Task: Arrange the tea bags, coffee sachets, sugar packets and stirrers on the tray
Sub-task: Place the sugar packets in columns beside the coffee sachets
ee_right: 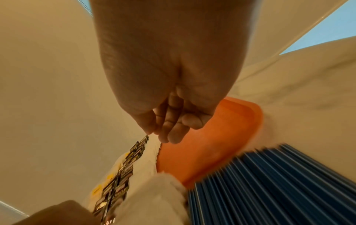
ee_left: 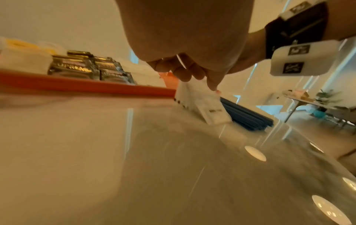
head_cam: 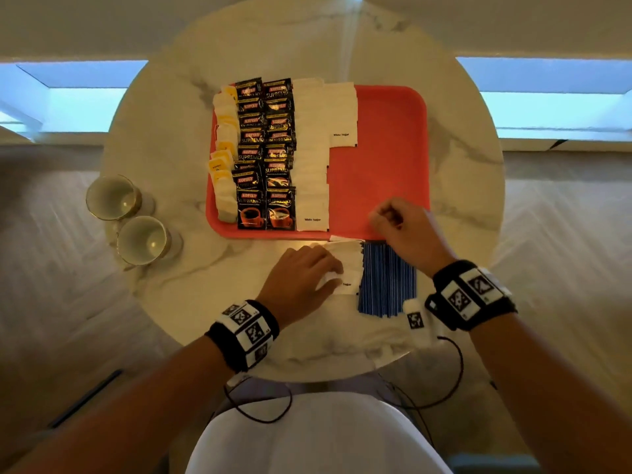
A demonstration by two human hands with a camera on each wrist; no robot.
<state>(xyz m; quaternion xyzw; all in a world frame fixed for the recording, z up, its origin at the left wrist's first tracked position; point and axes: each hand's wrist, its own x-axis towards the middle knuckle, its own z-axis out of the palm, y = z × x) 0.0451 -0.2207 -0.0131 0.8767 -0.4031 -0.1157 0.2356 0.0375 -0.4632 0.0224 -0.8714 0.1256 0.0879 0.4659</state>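
Observation:
A red tray [head_cam: 383, 165] on the round marble table holds a column of tea bags [head_cam: 225, 148], two columns of black coffee sachets [head_cam: 266, 148] and white sugar packets [head_cam: 311, 148]; its right half is bare. In front of the tray lies a loose stack of sugar packets [head_cam: 350, 265] beside a bundle of blue stirrers [head_cam: 386, 278]. My left hand [head_cam: 333, 277] grips that stack, thumb and fingertips on its top packets [ee_left: 202, 103]. My right hand [head_cam: 383, 218] hovers over the tray's front edge. Its fingers [ee_right: 173, 137] are curled towards the thumb, with nothing seen between them.
Two pale cups [head_cam: 113, 196] [head_cam: 143, 239] stand at the table's left edge, apart from the tray. The stirrers [ee_right: 279, 182] lie under my right wrist. The table's near edge is close to my body.

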